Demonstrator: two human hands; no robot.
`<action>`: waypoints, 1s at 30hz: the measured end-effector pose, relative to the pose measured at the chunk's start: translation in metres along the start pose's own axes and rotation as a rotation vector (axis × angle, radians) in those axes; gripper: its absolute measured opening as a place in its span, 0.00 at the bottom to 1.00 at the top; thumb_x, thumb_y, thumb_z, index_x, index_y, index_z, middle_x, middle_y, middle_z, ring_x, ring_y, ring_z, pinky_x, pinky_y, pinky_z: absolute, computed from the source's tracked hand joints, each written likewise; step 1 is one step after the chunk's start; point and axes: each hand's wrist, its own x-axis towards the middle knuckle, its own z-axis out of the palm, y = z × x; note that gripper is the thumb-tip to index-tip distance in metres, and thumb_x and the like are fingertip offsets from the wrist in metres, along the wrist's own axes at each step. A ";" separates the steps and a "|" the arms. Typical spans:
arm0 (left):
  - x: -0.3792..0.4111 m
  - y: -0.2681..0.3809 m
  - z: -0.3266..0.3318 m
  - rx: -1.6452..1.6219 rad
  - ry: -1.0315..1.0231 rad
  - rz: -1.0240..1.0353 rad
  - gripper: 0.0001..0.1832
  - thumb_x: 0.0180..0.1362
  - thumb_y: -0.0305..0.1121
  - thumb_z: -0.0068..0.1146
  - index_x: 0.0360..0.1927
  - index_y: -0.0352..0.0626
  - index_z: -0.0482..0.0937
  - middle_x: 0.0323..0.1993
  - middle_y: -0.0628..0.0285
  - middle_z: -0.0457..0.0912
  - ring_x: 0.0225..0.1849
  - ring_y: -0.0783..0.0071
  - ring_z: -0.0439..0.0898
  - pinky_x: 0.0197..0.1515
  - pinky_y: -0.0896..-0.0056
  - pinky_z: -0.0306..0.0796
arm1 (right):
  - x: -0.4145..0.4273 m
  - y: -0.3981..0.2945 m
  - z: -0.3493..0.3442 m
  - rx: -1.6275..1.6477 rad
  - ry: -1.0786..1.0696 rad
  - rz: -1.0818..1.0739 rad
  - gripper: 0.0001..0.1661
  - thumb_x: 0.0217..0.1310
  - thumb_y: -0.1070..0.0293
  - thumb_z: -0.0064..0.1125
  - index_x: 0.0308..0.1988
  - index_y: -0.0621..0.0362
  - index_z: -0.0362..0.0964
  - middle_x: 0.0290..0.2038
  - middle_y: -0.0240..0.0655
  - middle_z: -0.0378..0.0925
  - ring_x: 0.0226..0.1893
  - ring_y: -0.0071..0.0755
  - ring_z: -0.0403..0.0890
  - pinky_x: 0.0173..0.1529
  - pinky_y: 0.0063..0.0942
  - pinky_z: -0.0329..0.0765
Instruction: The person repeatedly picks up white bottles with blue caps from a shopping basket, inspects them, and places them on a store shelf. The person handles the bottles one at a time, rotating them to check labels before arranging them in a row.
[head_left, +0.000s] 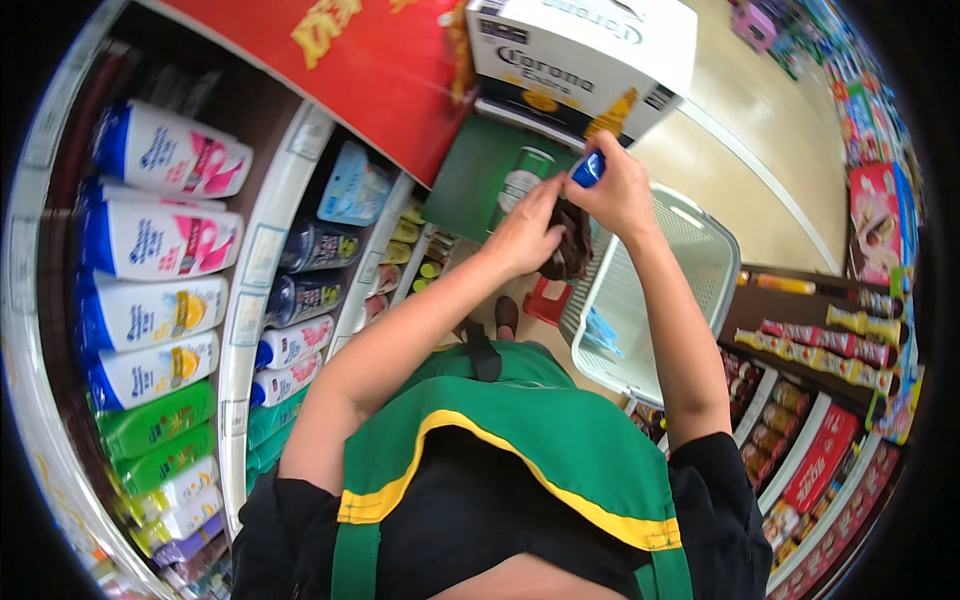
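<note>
My left hand (525, 234) holds a dark brown cloth (571, 244), which hangs bunched below its fingers. In my right hand (621, 191) is a small glossy blue object (589, 169), gripped between thumb and fingers; most of it is hidden, so I cannot tell what it is. Both hands are close together, their fingertips almost meeting. Beneath and beyond them is a green box (463, 184) with a printed picture on top. A pale plastic basket (694, 259) stands below my right forearm, with a light-blue item (602, 330) inside.
At left, a shelf holds white shampoo bottles (176, 244) with blue caps and green bottles (161, 424). A Corona beer carton (559, 71) stands ahead beside a red panel (375, 82). Snack shelves (814, 337) line the right. A red item (547, 298) lies by my foot (508, 315).
</note>
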 end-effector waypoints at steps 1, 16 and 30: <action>-0.004 0.003 -0.005 -0.053 0.035 -0.016 0.41 0.54 0.28 0.61 0.71 0.40 0.55 0.68 0.46 0.63 0.69 0.49 0.62 0.70 0.59 0.58 | 0.001 -0.012 -0.002 0.011 -0.007 -0.010 0.22 0.41 0.66 0.69 0.38 0.58 0.68 0.26 0.43 0.74 0.26 0.44 0.78 0.34 0.34 0.76; -0.104 0.066 -0.152 0.109 0.798 0.084 0.31 0.46 0.20 0.63 0.58 0.42 0.71 0.49 0.51 0.78 0.53 0.51 0.78 0.55 0.61 0.71 | 0.005 -0.188 0.025 0.853 -0.175 -0.486 0.36 0.38 0.63 0.78 0.48 0.62 0.70 0.36 0.32 0.78 0.29 0.17 0.78 0.27 0.16 0.72; -0.141 0.068 -0.158 0.356 0.894 0.005 0.38 0.57 0.22 0.50 0.70 0.27 0.49 0.73 0.35 0.45 0.74 0.38 0.48 0.72 0.52 0.51 | 0.048 -0.280 0.054 0.750 -0.079 -0.502 0.39 0.40 0.59 0.79 0.47 0.61 0.63 0.31 0.34 0.81 0.25 0.23 0.80 0.29 0.19 0.77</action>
